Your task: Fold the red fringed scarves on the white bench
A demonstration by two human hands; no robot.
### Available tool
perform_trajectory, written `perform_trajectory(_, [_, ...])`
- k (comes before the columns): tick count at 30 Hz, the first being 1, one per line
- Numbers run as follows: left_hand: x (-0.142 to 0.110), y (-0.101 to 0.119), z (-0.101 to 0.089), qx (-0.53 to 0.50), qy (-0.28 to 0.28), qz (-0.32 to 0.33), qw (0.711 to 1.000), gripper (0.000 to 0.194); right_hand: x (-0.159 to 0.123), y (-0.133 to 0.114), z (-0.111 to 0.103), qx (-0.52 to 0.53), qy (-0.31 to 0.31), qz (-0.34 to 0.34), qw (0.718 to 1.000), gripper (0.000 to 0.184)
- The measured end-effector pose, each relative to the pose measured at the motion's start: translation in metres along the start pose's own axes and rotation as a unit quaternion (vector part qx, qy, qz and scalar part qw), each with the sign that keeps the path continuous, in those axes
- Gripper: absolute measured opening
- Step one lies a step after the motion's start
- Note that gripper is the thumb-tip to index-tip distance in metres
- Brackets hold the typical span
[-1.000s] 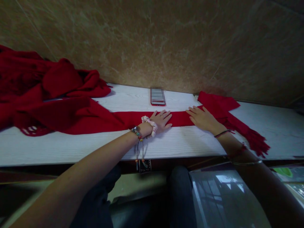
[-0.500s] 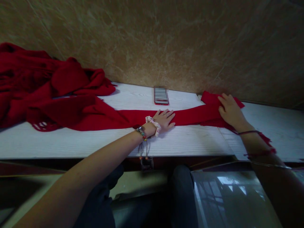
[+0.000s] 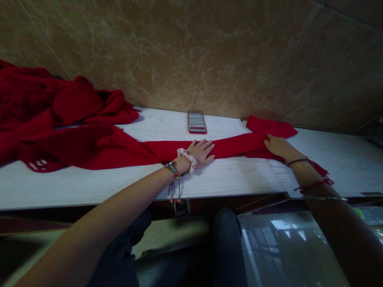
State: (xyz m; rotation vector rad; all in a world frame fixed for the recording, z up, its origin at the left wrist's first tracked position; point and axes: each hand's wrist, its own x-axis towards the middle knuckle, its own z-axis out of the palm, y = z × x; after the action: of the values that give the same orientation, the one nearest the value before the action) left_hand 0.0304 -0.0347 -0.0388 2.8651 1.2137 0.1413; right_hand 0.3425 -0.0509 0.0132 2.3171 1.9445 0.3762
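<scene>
A long red scarf [image 3: 230, 147] lies in a flat, narrow strip along the white tabletop. My left hand [image 3: 202, 151] rests flat on the middle of the strip with its fingers spread. Toward the right end, my right hand [image 3: 278, 146] is closed at the scarf's edge, fingers bent and most of them hidden under the hand. Behind that hand a folded red section [image 3: 269, 126] reaches the wall. Some red fringe [image 3: 320, 169] shows beyond my right wrist.
More red fabric [image 3: 77, 99] is heaped at the left, with the strip running out of it. A phone [image 3: 196, 122] lies behind my left hand, near the marble-patterned wall [image 3: 179, 56]. The white table [image 3: 233, 179] ends just before my knees.
My right hand has come off the back folded section and moved toward the front, its fingers now drawn together on the strip. The left hand stays on the scarf; the whole view shifted slightly.
</scene>
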Motion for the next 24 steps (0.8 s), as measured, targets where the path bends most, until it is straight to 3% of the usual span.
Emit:
perform_trajectory(3, [0.001,-0.001,0.001,0.0,0.009,0.003,1.0,0.054,-0.003,-0.004,-0.011,0.028,0.062,-0.007,0.998,0.049])
perform_trajectory(6, [0.0,-0.002,0.002,0.003,0.012,0.007,1.0,0.053,-0.008,-0.025,-0.016,0.067,0.143,-0.117,0.98,0.048])
perform_trajectory(9, [-0.001,-0.001,0.001,0.008,0.007,-0.003,1.0,0.052,-0.012,-0.049,-0.007,0.063,0.094,-0.192,0.975,0.046])
perform_trajectory(13, [-0.003,0.0,-0.003,0.011,-0.004,-0.001,1.0,0.052,-0.014,-0.052,0.013,0.034,0.06,-0.114,0.991,0.052])
perform_trajectory(17, [-0.004,0.001,-0.007,0.009,-0.012,0.004,1.0,0.052,-0.009,-0.029,0.024,0.043,0.038,-0.04,0.998,0.055])
perform_trajectory(20, [-0.004,0.002,-0.008,0.007,-0.015,-0.004,1.0,0.051,-0.004,-0.011,0.02,0.064,0.026,0.014,0.997,0.054])
perform_trajectory(24, [-0.003,0.001,-0.006,-0.001,-0.007,0.004,1.0,0.049,-0.002,-0.01,0.001,0.11,0.127,0.008,0.986,0.053])
